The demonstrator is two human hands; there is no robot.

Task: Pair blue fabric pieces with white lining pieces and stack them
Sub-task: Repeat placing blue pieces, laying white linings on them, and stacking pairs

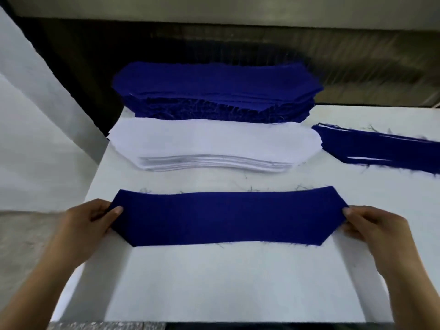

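Fingertips point(116, 210) of left hand point(92, 225) and right hand point(373, 226) pinch the blue piece point(226, 219) at both ends. Uneven pull could skew it — a poor match for the white lining pieces point(209, 144).

Bright, even light, seemingly from overhead, falls on the flat white table top point(214, 282), with no hard glare. Shadows are soft: a faint grey band lies under the near left corner of the long deep-blue fabric piece point(226, 217). Thin dark lines mark the layers of the stack of white lining pieces point(209, 141), whose top almost merges with the table. The far stack of deep-blue fabric pieces point(214, 84) is heavily saturated, its weave lost. The dark far wall point(357, 55) is dim and streaked with motion blur, strongest at far right. The left hand point(88, 225) and right hand point(376, 227) look slightly soft. Wide-angle bending flares the table's edges outward toward the near corners.
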